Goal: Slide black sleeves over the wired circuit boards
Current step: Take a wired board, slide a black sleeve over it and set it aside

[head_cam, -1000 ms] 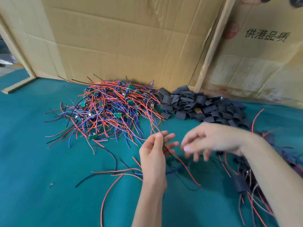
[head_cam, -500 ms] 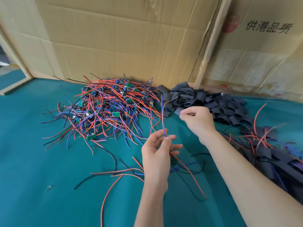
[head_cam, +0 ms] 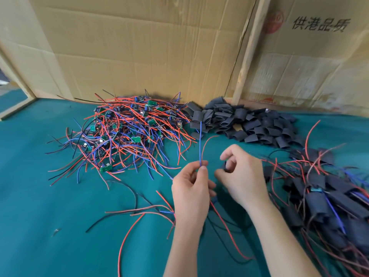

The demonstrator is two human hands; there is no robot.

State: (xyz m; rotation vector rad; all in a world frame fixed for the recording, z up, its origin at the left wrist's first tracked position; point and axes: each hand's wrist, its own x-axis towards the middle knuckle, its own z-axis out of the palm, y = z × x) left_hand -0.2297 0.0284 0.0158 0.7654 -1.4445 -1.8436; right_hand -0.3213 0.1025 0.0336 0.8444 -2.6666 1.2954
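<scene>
- left hand (head_cam: 191, 188) pinches a blue wire (head_cam: 200, 144) and a red wire (head_cam: 204, 145) between thumb and fingertips; both stand up from the pinch, and more leads trail below the hand onto the cloth (head_cam: 40, 196).
- right hand (head_cam: 242, 174), just beside the left and not touching it, curls its fingers round a small dark piece, a sleeve (head_cam: 226, 166) as far as can be told; it is mostly hidden.
- boards pile (head_cam: 123, 132): green boards tangled in red, blue and black wires, far left of centre.
- sleeves pile (head_cam: 243, 122): loose black sleeves, just right of the boards pile, against the cardboard (head_cam: 139, 47).
- done pile (head_cam: 329, 196): sleeved boards with wires, on the right by the right forearm.
- the right cardboard panel carries black print "供港品质" (head_cam: 320, 26) beside a faded red round mark (head_cam: 275, 22), too pale to read.
</scene>
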